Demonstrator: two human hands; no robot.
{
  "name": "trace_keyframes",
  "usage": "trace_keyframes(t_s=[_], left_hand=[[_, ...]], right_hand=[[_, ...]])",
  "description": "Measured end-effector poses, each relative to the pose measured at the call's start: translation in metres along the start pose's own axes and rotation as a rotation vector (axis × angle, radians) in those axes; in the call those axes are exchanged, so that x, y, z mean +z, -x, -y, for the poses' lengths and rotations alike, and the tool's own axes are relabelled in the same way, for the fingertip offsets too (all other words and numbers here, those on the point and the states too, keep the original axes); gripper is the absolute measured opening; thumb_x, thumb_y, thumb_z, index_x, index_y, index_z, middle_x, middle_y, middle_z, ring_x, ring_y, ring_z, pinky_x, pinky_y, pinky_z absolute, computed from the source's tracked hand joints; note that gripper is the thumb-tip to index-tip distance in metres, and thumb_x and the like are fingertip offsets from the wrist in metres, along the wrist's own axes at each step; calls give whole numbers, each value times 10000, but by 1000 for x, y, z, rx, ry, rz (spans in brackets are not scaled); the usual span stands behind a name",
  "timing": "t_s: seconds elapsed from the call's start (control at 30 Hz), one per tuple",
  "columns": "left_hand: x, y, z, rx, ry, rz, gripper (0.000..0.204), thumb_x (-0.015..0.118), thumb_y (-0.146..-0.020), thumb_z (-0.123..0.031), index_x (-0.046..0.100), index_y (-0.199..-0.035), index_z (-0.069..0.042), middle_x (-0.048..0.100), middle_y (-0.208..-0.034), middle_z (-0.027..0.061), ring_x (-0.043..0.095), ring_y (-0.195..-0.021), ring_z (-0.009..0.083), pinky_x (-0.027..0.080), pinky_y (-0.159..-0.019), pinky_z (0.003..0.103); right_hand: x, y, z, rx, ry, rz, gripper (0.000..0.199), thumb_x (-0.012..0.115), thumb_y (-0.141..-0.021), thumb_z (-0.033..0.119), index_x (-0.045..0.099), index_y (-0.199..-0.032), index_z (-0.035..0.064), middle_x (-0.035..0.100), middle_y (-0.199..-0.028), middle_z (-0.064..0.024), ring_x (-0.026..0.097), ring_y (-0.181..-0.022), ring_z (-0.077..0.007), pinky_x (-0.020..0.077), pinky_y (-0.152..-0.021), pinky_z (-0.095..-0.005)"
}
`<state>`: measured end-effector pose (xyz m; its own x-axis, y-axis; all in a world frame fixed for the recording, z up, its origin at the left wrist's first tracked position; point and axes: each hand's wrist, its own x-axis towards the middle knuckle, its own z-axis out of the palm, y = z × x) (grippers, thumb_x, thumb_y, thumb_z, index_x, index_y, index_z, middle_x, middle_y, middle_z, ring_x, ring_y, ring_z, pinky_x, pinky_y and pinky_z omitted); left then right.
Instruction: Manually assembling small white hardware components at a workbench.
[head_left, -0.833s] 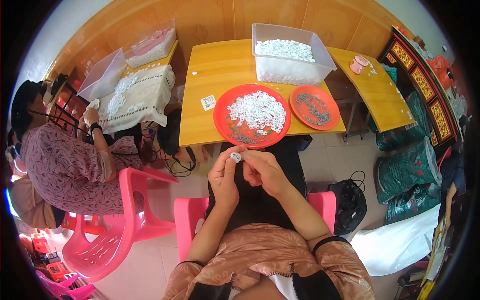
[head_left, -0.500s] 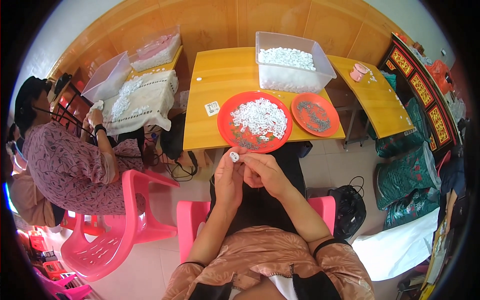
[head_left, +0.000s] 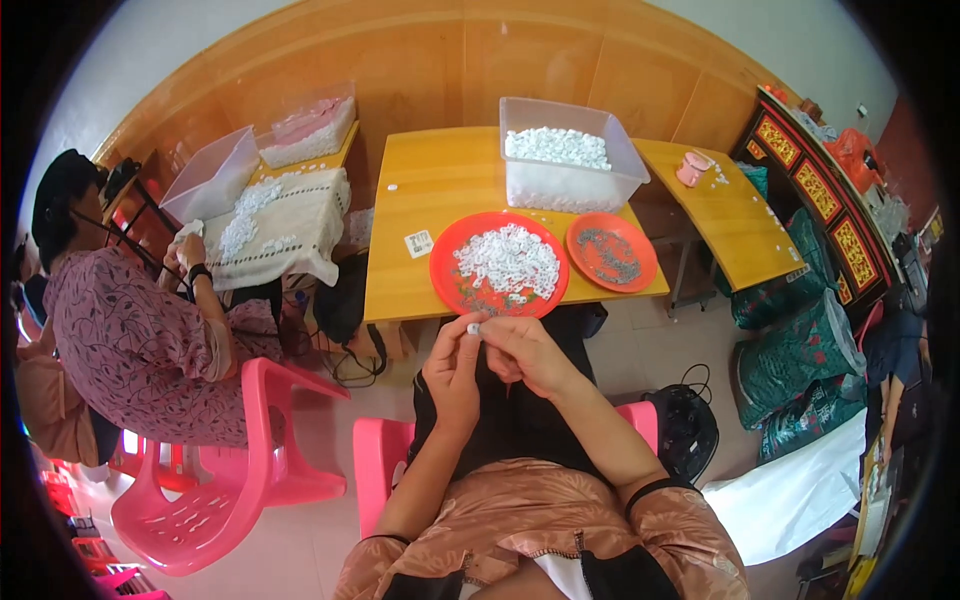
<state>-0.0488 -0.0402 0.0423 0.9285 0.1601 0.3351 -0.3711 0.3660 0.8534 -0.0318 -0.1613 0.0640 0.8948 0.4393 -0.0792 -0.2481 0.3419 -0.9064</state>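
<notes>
Close in front of me, a small white plastic piece (head_left: 473, 328) is pinched between the thumb and fingers of my left hand (head_left: 450, 372). My right hand (head_left: 524, 354) is closed too, its fingertips at the piece's right side; whatever they grip is too small to make out. Just beyond both hands sits a large red plate (head_left: 438, 265) on the table's near edge. It bears a heap of similar white pieces (head_left: 508, 262) and, on its near side, thin grey metal bits (head_left: 478, 299). A smaller orange-red plate (head_left: 643, 271) to its right holds more grey metal bits (head_left: 608, 254).
A clear bin (head_left: 560, 192) of white pieces stands behind the plates on the yellow table (head_left: 400, 290). At left, a person (head_left: 150, 340) works at a cloth-covered table (head_left: 320, 215) beside a pink chair (head_left: 262, 450). Green sacks (head_left: 795, 350) lie at right.
The view has tilted slightly, so the table and plates appear lower. My hands still hold the white piece together, now turned so less of its face shows.
</notes>
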Motion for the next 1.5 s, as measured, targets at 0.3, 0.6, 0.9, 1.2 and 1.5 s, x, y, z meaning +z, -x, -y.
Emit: trace_keyframes(t_s=[0.3,0.6,0.9,1.2,1.5], left_hand=[[-26,-18,-16,-28,54,-268,210,470,-934,-131,566,-1059,7,616,-1005,75,575,-909,115,429,-768,223],[-22,-18,-16,-60,112,-221,174,497,-926,-150,595,-966,-12,624,-898,59,561,-758,82,409,-649,191],[-28,-21,-30,-53,120,-270,175,507,-923,-156,597,-951,-9,622,-863,52,548,-720,72,400,-629,174],[-21,-13,-38,-50,110,-223,163,521,-911,-149,594,-924,-4,619,-852,51,544,-704,79,394,-627,186],[-25,-14,-40,-29,136,-242,158,515,-909,-128,600,-924,5,620,-839,51,545,-694,83,395,-623,196]], right_hand=[[-39,-11,13,367,552,-24,235,599,-806,265,622,-805,32,501,-516,-20,383,-386,-72,249,-353,-213],[-64,-58,106,-299,617,-353,262,499,-897,254,634,-855,33,520,-548,-7,395,-435,-58,301,-415,-212],[73,114,163,-704,1222,144,124,525,-796,97,545,-678,63,511,-567,-35,497,-489,-157,415,-485,-305],[149,162,168,-1466,24,844,343,472,-762,-123,490,-510,109,498,-563,10,537,-542,-111,509,-679,-252],[155,156,163,-1485,-98,924,278,485,-691,-210,581,-624,43,573,-665,-49,585,-637,-149,497,-676,-220]])
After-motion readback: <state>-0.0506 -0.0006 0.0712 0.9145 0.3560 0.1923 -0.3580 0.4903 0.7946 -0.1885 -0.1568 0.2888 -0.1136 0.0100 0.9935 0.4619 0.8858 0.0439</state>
